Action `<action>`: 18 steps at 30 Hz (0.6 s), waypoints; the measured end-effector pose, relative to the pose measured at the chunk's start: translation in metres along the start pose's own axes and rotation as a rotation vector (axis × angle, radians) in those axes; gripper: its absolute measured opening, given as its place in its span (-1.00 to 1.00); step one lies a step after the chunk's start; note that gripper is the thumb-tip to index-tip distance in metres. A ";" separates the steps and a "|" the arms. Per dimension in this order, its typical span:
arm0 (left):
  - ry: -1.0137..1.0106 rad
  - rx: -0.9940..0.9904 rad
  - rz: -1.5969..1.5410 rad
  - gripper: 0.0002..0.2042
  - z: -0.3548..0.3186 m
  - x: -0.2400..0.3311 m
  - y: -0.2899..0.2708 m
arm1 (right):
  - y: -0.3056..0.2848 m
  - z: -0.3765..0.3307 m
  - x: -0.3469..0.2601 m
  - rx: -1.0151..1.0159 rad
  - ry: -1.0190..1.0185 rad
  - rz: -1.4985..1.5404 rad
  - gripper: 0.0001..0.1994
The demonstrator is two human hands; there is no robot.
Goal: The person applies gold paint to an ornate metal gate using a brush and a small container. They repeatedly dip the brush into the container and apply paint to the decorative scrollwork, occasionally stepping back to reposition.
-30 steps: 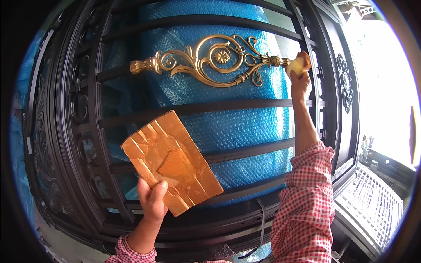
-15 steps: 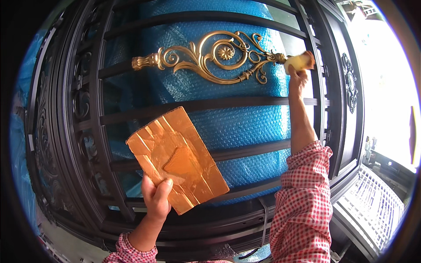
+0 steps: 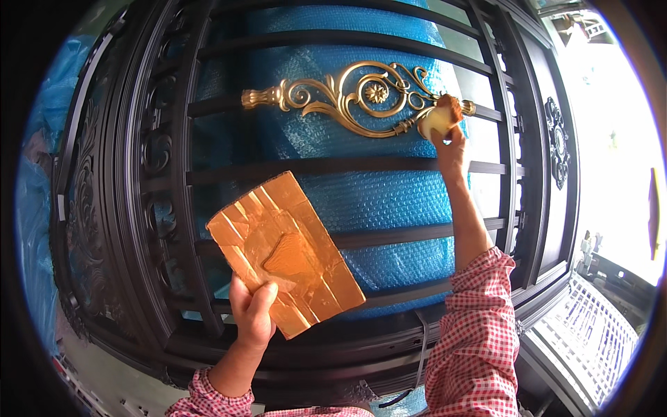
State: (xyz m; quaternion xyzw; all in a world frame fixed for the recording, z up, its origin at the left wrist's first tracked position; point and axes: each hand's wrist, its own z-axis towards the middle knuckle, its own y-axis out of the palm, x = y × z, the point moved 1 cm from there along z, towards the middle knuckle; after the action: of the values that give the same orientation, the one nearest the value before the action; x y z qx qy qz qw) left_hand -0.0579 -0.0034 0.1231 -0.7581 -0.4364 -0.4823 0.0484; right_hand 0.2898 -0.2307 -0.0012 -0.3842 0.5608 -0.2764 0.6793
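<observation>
My left hand [image 3: 253, 311] grips the lower left edge of a flat cardboard piece [image 3: 316, 260] coated with gold paint, thumb on top. A thick wet patch of paint lies in its middle. My right hand [image 3: 451, 149] is closed round a pale yellow sponge [image 3: 436, 122] whose upper right end is stained orange-gold. That sponge is against the right part of a gold scrollwork ornament [image 3: 376, 93], hiding some of its curls. The ornament, with a flower at its centre, is set on a bar of a dark metal gate [image 3: 333, 168].
Blue bubble wrap [image 3: 389, 201] lies beneath the bars. A dark panel with a raised rosette [image 3: 558, 142] runs along the right. Beyond it stands a white slotted rack [image 3: 590, 333] at lower right. Blue plastic sheeting [image 3: 38, 208] hangs at the far left.
My right hand has moved the sponge left, from the ornament's right end onto its right-hand curls. The whole gate has shifted slightly right and down in view. My left hand still holds the cardboard.
</observation>
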 end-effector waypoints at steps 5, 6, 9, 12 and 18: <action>0.004 0.028 -0.021 -0.51 -0.003 0.003 -0.006 | -0.007 -0.008 -0.004 0.076 0.015 -0.051 -0.69; 0.008 0.027 -0.019 -0.51 -0.002 0.004 -0.007 | -0.003 -0.011 -0.002 0.040 -0.074 -0.063 -0.69; 0.007 0.036 0.014 -0.52 -0.005 0.005 -0.011 | -0.015 -0.005 0.007 0.045 -0.075 -0.131 -0.72; -0.014 0.038 -0.025 -0.52 -0.005 0.004 -0.016 | -0.017 -0.004 0.006 0.065 -0.093 -0.026 -0.74; 0.007 0.034 -0.020 -0.53 -0.002 0.003 -0.014 | -0.016 0.000 -0.005 0.116 -0.047 -0.109 -0.74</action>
State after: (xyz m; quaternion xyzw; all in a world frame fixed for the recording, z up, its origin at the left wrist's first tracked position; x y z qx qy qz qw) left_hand -0.0687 0.0064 0.1212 -0.7512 -0.4518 -0.4778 0.0582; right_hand 0.2894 -0.2362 0.0150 -0.3806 0.5058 -0.3361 0.6975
